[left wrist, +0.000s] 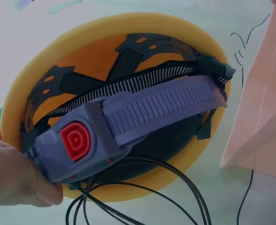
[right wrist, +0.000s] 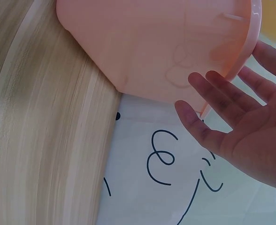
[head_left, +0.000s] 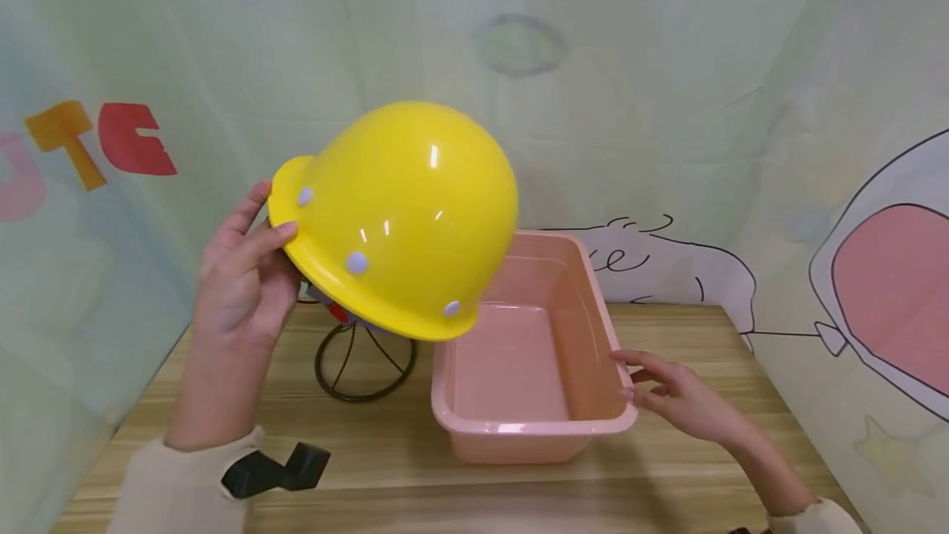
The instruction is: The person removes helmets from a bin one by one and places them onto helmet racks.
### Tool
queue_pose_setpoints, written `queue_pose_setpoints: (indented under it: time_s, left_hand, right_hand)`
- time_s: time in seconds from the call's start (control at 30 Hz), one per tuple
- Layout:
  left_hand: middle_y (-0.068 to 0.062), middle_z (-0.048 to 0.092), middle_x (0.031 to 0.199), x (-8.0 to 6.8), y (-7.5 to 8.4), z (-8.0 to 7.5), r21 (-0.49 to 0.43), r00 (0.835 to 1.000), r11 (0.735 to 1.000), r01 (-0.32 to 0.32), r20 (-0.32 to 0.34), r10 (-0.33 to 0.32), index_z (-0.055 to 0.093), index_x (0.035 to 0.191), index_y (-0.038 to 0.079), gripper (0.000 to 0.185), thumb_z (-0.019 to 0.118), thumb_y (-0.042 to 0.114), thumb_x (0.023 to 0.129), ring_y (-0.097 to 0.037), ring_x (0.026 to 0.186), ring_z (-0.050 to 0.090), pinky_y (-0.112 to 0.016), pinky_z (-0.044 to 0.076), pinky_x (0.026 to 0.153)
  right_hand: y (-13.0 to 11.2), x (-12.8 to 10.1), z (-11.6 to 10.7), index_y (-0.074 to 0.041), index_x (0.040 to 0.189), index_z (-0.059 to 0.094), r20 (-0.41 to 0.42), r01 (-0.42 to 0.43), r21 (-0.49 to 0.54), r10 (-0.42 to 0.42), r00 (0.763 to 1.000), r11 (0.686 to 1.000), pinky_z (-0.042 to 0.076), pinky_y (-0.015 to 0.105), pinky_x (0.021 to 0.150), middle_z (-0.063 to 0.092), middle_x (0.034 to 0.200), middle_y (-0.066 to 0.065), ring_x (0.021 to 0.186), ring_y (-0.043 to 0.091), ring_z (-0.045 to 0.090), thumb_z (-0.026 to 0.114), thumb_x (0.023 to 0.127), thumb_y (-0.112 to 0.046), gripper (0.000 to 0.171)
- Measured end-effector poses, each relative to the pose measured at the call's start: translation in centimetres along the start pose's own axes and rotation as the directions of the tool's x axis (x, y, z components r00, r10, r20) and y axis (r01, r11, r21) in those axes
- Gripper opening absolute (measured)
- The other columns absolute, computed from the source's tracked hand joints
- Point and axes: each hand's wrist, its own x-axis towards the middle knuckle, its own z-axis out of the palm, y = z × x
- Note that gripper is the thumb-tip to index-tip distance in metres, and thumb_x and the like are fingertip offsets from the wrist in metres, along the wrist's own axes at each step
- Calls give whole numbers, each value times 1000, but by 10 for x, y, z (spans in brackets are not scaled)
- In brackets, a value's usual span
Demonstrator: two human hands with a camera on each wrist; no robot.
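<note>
Above the left side of a pink, rectangular plastic tub, we see a glossy yellow, domed plastic hard hat tilted in mid-air, its brim pinched at one edge by a person's left hand, thumb on the outer face. That one-sided hold is, in our judgement, the likeliest source of trouble: with the shell's bulk out toward the tub, its weight could twist the brim free and drop the hat against the tub's left wall. We reckon the round black wire ring, left of the tub and below the hat, could snag too; thin wires rise from it toward the hat's underside, fitted with a grey-purple ribbed plastic headband and red button, though we cannot tell whether ring and hat are joined. At the tub's right rim, the person's right hand has its fingers loosely extended, touching the edge without wrapping it, so a knock might let the tub slide. The hat lies on the tub side of the left hand, hiding the tub's back left corner from our head view, and well apart from the right hand
</note>
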Motion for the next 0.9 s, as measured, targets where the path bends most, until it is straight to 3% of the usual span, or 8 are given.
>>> queue_pose_setpoints:
  time_s: [0.2,0.5,0.9]
  left_hand:
    - [-16,46,123,4,6,0,-9,999,1000,-28,-24,28,44,117,-2,43,47,-25,80,-29,113,49,-38,44,89]
    - [-13,44,122,10,22,-16,-107,997,993,-50,-67,43,46,112,-3,41,44,-27,79,-30,111,51,-40,45,89]
    - [-8,44,128,5,30,-32,-166,993,984,-61,-109,43,47,116,-2,43,43,-26,81,-28,118,46,-42,42,91]
  right_hand:
    - [0,0,0,-3,131,46,-2,9,6,-9,1000,1000,52,27,70,45,131,21,103,36,55,62,87,-21,49]
    - [1,0,0,-4,131,46,0,4,14,-4,1000,1000,52,26,71,45,131,20,103,35,55,62,87,-22,50]
    - [-5,-2,-2,-2,130,46,-5,29,18,-29,1000,999,52,26,70,45,130,22,102,34,56,61,88,-18,48]
